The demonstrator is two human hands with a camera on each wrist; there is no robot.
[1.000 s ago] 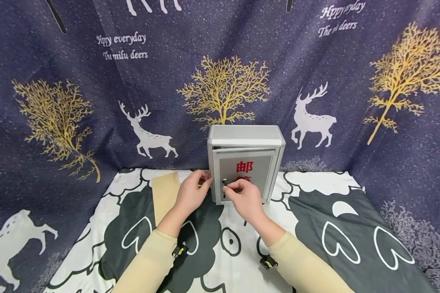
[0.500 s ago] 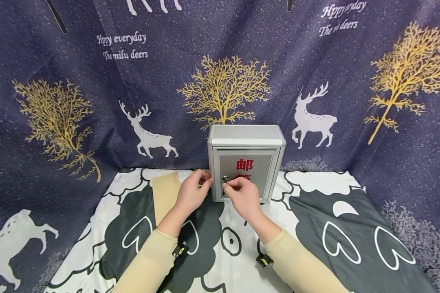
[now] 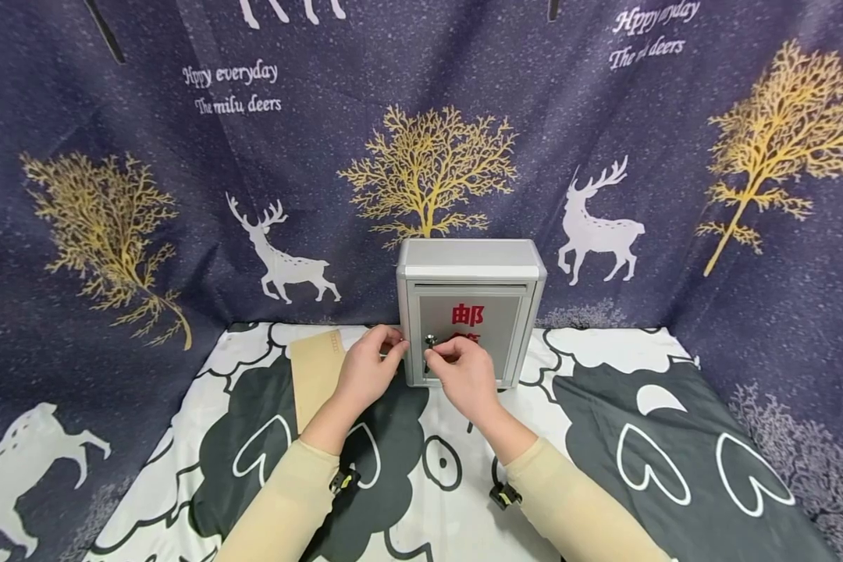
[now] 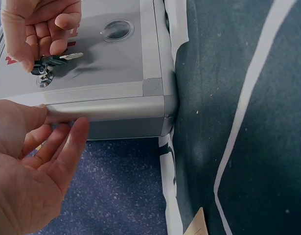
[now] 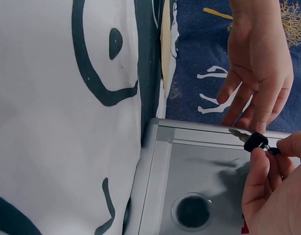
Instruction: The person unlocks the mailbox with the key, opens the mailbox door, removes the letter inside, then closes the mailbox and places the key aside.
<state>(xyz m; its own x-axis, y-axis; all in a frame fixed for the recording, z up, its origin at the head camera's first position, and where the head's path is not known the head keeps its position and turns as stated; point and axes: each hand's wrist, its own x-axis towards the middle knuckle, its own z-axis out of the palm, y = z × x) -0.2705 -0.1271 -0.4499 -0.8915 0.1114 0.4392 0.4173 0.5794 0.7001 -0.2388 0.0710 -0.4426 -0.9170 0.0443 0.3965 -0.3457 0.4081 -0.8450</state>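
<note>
A grey metal mailbox (image 3: 471, 259) with red characters stands upright, its door flush with the frame. My left hand (image 3: 367, 373) holds its left edge, thumb on the front frame and fingertips along the side. At the door's lock (image 4: 44, 81), my right hand (image 3: 469, 382) pinches a black-headed key (image 4: 40, 67) between thumb and forefinger. A second key (image 4: 72, 56) on the same ring hangs loose and points toward the box's bottom. The held key's blade is hidden at the lock. Low on the door is a round window (image 4: 117, 31).
A tan paper envelope (image 3: 316, 367) lies on the patterned cloth (image 3: 604, 437), left of the mailbox and partly behind my left forearm. Directly behind the box hangs a dark blue curtain (image 3: 464, 187) printed with deer and trees.
One second ago the mailbox door stood slightly ajar, with a gap along its top; now it is flush. My right hand has moved slightly toward the box with the key. The left hand stays put.
</note>
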